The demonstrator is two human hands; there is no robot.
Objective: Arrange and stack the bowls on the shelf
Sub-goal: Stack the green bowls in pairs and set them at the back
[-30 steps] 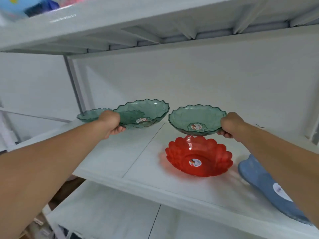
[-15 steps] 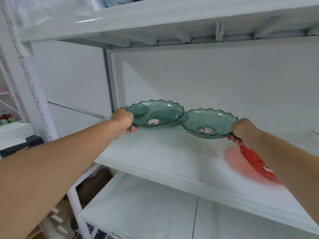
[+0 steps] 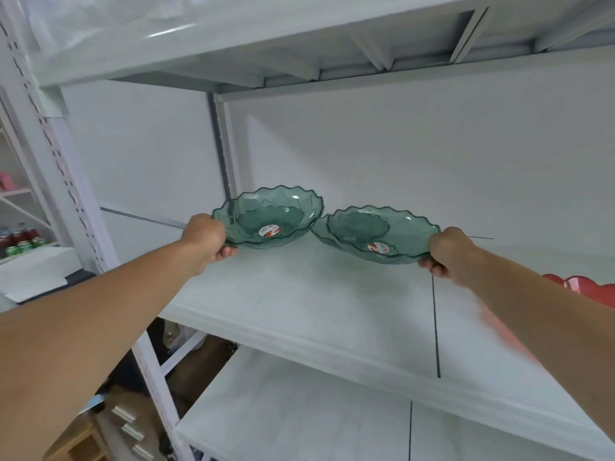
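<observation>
Two translucent green scalloped bowls hang side by side above the white middle shelf. My left hand grips the left green bowl by its left rim. My right hand grips the right green bowl by its right rim. The inner rims of the two bowls meet or slightly overlap near the middle. Each bowl has a round sticker inside. A red scalloped bowl lies on the shelf at the far right, mostly hidden by my right forearm.
An upper shelf hangs close overhead and a lower shelf sits beneath. A perforated white upright stands at the left. Bottles sit on another rack at the far left. Wooden drawers are on the floor.
Both hands have carried the green bowls leftward along the shelf and brought them together. The red bowl now sits at the right edge of view, and the blue dish is out of sight.
</observation>
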